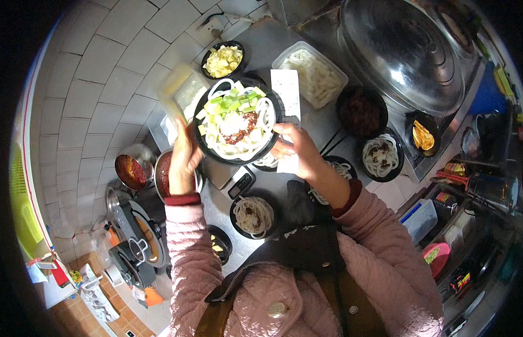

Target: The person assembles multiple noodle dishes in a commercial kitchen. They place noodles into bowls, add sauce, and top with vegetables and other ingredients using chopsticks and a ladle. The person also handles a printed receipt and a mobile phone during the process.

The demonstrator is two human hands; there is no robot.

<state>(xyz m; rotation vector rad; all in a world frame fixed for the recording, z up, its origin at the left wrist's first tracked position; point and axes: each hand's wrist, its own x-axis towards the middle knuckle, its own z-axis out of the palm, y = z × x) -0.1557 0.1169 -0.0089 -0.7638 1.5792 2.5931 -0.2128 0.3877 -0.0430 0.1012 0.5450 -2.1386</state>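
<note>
A black bowl of white noodles (237, 119), topped with diced green vegetable, pale cubes and dark red sauce, is lifted above the counter between both hands. My left hand (184, 151) is closed round its left rim. On the opposite side, my right hand (298, 147) grips the rim with thumb and fingers. A long white paper slip (286, 92) runs behind the right fingers; whether they pinch it too, I cannot tell. Beneath the bowl, partly covered, is a digital kitchen scale (240, 182). Another noodle bowl (253, 217) with dark sauce stands nearer my body.
Beyond are a bowl of yellow chopped vegetable (223, 60) and a clear tub of pale strips (310, 73). A large steel lid (405, 53) fills the far right. More noodle bowls (380, 158) stand to the right, with black chopsticks (331, 141). Red sauce pots (133, 170) sit left.
</note>
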